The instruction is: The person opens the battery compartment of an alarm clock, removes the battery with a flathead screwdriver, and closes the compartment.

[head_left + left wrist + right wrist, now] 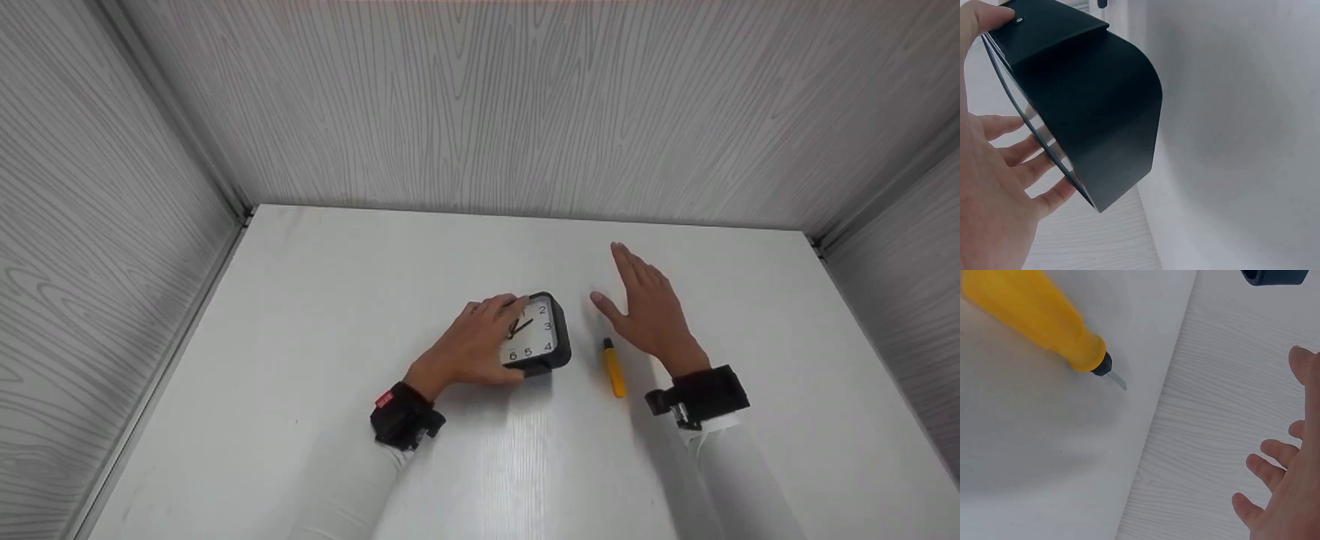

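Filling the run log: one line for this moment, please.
left hand: holds clock | right hand: open, holds nothing | yellow screwdriver: on table, between clock and right hand

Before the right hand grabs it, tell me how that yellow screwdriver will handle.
The screwdriver lies loose beside the open right hand. Its rounded handle looks apt to roll if nudged. It seems small, stiff and probably light. The thin tip could poke.

White tabletop point(315, 300), smooth, faintly glossy, boxed in by grey wood-grain panels point(480, 105) at back and both sides. Black-cased alarm clock point(541, 334) near centre, tilted face-up, white dial, lower edge on tabletop. Yellow-handled screwdriver point(613, 370) flat on surface just right of clock, apart from it, dark collar and short metal tip pointing toward back panel.
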